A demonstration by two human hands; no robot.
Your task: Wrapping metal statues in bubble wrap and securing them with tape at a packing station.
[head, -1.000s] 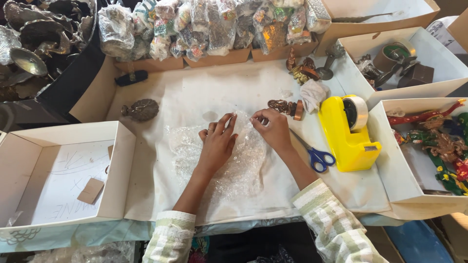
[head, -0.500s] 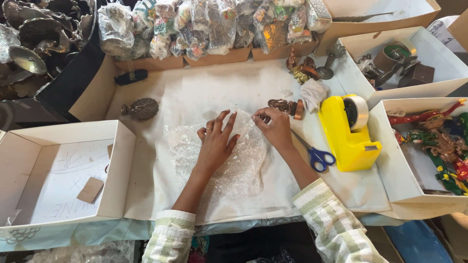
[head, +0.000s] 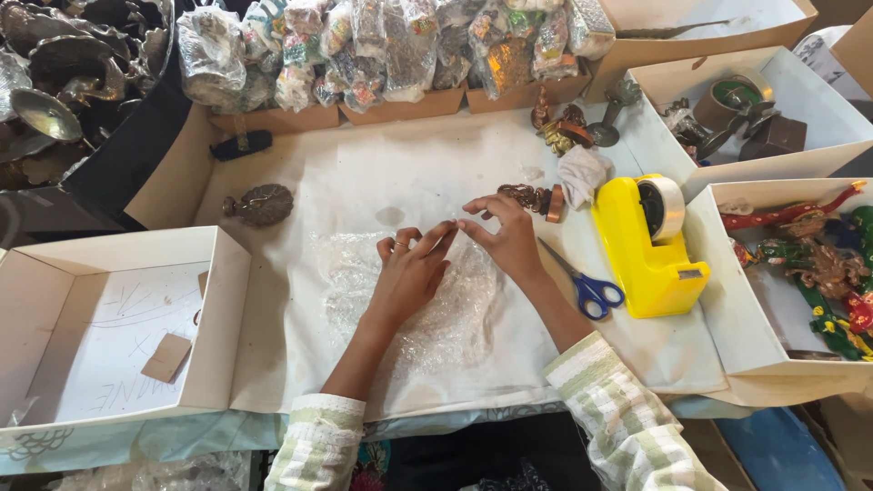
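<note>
A sheet of clear bubble wrap (head: 436, 314) lies flat on the white cloth (head: 364, 182) covering the table. My left hand (head: 409, 273) rests palm down on the wrap, fingers spread and pointing up right. My right hand (head: 505, 238) pinches the wrap's far edge between thumb and fingertips, just beside the left fingertips. A small brown metal figurine (head: 532, 197) lies just beyond my right hand.
Blue-handled scissors (head: 587, 286) and a yellow tape dispenser (head: 646, 245) sit right of my hands. A dark metal leaf-shaped piece (head: 262, 204) lies at left. White boxes stand at left (head: 218, 309) and right (head: 727, 273). Wrapped items (head: 382, 45) line the back.
My left hand has slid a little toward the right hand, its fingers now reaching the pinched edge. The right hand has barely moved.
</note>
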